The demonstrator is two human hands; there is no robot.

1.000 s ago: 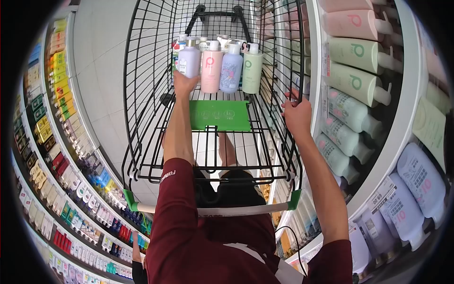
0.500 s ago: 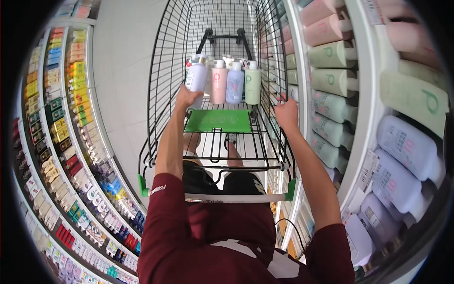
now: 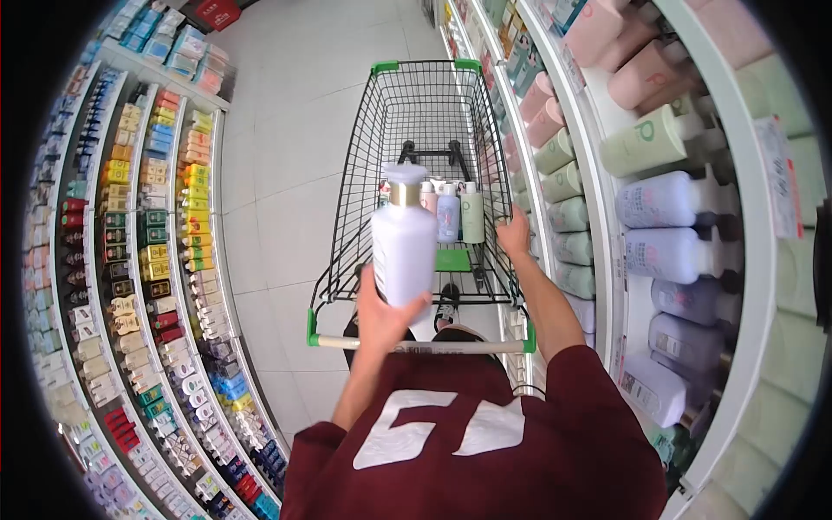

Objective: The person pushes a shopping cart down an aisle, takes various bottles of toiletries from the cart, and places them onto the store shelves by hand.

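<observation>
My left hand [image 3: 387, 314] is wrapped round the lower part of a lavender pump bottle [image 3: 404, 243], held upright above the near end of the shopping cart [image 3: 364, 147]. Behind it in the basket stand a blue bottle [image 3: 448, 215] and a green bottle [image 3: 472, 217], with a pink bottle [image 3: 429, 198] partly hidden by the lavender one. My right hand [image 3: 513, 232] is at the cart's right side rim, its fingers curled and partly hidden. A green panel [image 3: 452, 260] lies on the cart's seat rack.
On the right, shelves [image 3: 622, 295] hold lavender, green and pink bottles close beside the cart. Curved shelves [image 3: 227, 286] of small packed goods run along the left. The cart's handle [image 3: 416, 346] is right before my body. A red object [image 3: 217, 12] is at the far upper left.
The lavender bottle has come up out of the basket towards me in my left hand. The view has shifted, and more floor and shelving show. My right hand stays at the cart's right side.
</observation>
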